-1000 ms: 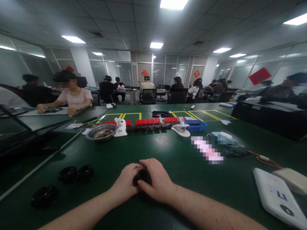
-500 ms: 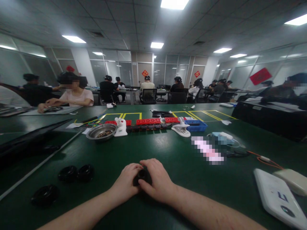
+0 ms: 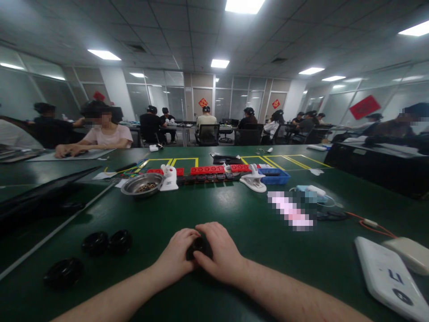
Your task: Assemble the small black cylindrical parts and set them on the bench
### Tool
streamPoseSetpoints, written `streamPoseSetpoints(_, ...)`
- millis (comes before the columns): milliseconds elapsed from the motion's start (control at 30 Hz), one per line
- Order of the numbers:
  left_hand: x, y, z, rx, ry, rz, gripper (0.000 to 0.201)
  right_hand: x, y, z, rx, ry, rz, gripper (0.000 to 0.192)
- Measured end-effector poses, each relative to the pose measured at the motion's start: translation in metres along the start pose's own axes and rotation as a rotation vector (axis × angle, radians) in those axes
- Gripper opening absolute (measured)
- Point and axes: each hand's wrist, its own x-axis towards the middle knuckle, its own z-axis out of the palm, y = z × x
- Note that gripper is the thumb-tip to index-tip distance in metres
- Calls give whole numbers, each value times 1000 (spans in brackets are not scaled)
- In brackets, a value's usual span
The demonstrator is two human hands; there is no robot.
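Both of my hands are closed around a small black round part [image 3: 199,245] with a hole in its top, low over the green table or resting on it. My left hand [image 3: 177,251] wraps its left side, fingers curled behind it. From the right, my right hand [image 3: 219,252] grips it with the thumb in front and the fingers over the far side. Much of the part is hidden by my hands. To the left lie three glossy black ring-shaped pieces: one [image 3: 63,273] nearer me, and a pair, one [image 3: 95,243] beside the other [image 3: 119,242].
Beyond my hands stand a metal bowl [image 3: 142,187] of small parts, white clamps [image 3: 254,180], a row of red and black blocks [image 3: 208,170] and a blue tray [image 3: 275,177]. A white device [image 3: 385,273] lies at right. Several people sit farther back.
My hands and the black part stay in nearly the same place. At the far left, a seated person's hands have shifted slightly.
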Motion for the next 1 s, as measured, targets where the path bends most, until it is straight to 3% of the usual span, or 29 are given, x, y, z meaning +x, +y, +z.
streamPoseSetpoints(200, -1, 1, -1, -17, -2, 1, 38, 0, 0, 0, -31, -33, 30, 36)
streamPoseSetpoints(333, -1, -2, 1, -24, 10, 3, 41, 0, 0, -1, 11, -75, -45, 47)
streamPoseSetpoints(600, 1, -13, 8, 12, 11, 29, 44, 1, 2, 2, -12, -13, 13, 39)
streamPoseSetpoints(867, 0, -3, 1, -23, 4, -7, 42, 1, 1, -1, 60, -58, -71, 46)
streamPoseSetpoints(1000, 0, -4, 2, -13, 6, -4, 41, 0, 2, 0, 28, -10, -23, 42)
